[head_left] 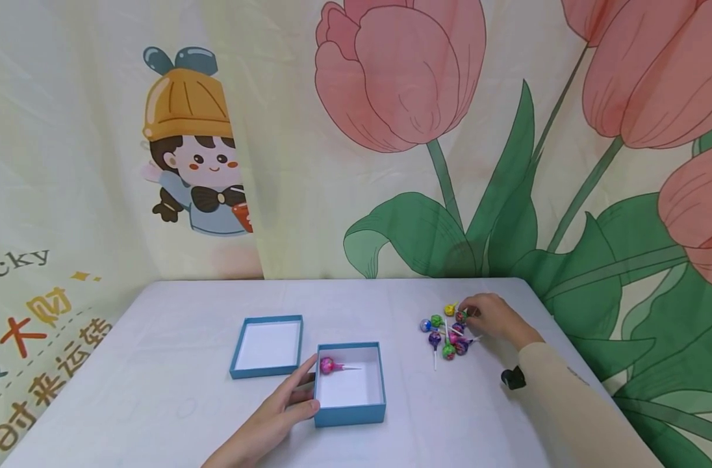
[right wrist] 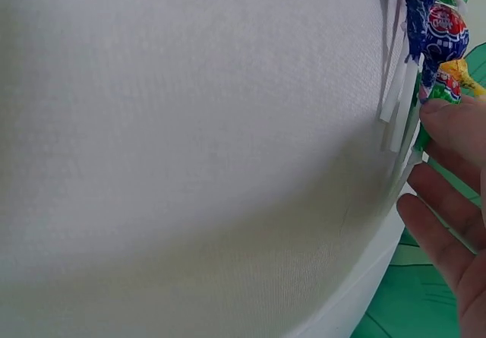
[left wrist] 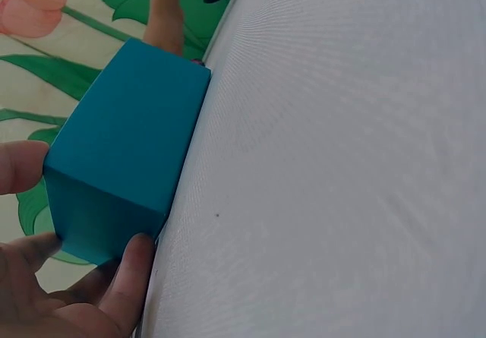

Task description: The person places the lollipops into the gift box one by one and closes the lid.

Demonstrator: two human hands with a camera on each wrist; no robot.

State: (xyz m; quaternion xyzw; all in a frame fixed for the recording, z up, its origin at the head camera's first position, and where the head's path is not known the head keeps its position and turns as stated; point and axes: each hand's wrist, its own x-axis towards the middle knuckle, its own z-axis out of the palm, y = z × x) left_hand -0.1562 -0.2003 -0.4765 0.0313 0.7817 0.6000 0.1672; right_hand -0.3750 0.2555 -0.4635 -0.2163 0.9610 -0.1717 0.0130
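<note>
My left hand (head_left: pixel 271 416) rests against the left side of an open blue box (head_left: pixel 350 416), thumb at the near corner, fingers spread along the wall. In the left wrist view the fingertips of the left hand (left wrist: pixel 83 296) touch the outside of the box (left wrist: pixel 129 125). Inside lies one pink lollipop (head_left: pixel 328 365), its stick pointing right. At the right pile, my right hand (head_left: pixel 496 316) pinches a green-and-red lollipop (head_left: pixel 461 316); the right wrist view shows the hand's (right wrist: pixel 456 163) thumb and a finger at the wrapper of this lollipop (right wrist: pixel 446 87).
A blue lid (head_left: pixel 266 374) with a white inside lies behind and left of the box. Several loose lollipops (head_left: pixel 448 351) in blue, green, purple and yellow wrappers are heaped on the white table (head_left: pixel 157 390). A printed curtain (head_left: pixel 297 195) hangs behind the table.
</note>
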